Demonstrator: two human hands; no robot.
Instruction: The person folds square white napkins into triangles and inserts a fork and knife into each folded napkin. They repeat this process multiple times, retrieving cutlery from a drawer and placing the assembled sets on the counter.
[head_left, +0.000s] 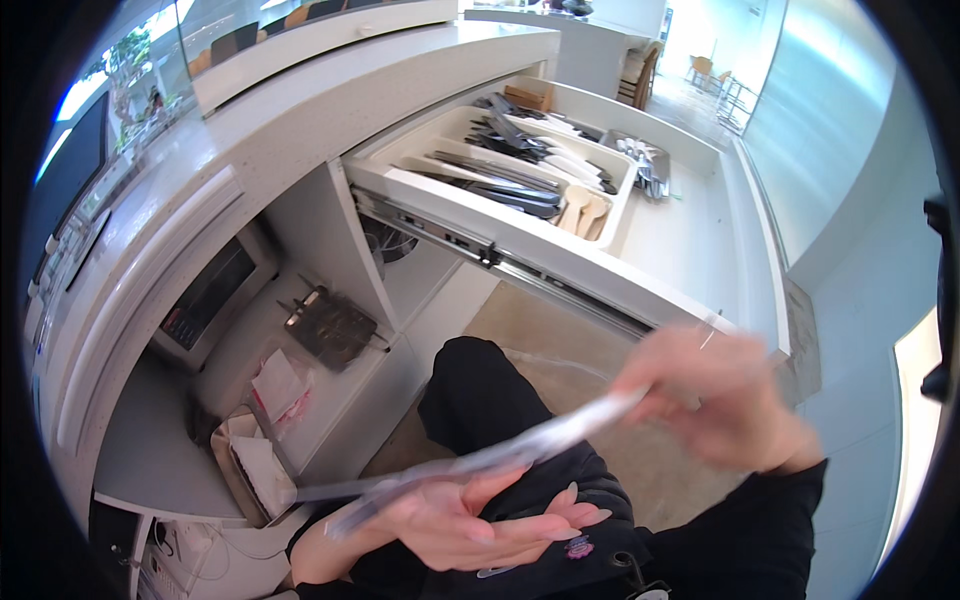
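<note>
A long, pale bundle in what looks like clear plastic (536, 442) slants across in front of me, blurred by motion. My right hand (705, 397), also blurred, pinches its upper end beside the drawer's front corner. My left hand (472, 517) is palm up below the bundle, fingers spread, and the bundle crosses over its wrist and thumb. Whether the left hand grips it or only supports it cannot be told. Beyond the hands, a pulled-out white drawer (682, 236) holds a cream cutlery tray (619, 217) with black-handled and white-handled cutlery (517, 146) and wooden spoons (581, 214).
Inside the drawer, a small metal tray (664, 161) of cutlery lies right of the cream one. Below the counter (300, 127) are a microwave (210, 292), a dark metal appliance (330, 326), and a metal tray (225, 442) with white paper. My knee (487, 382) is under the drawer.
</note>
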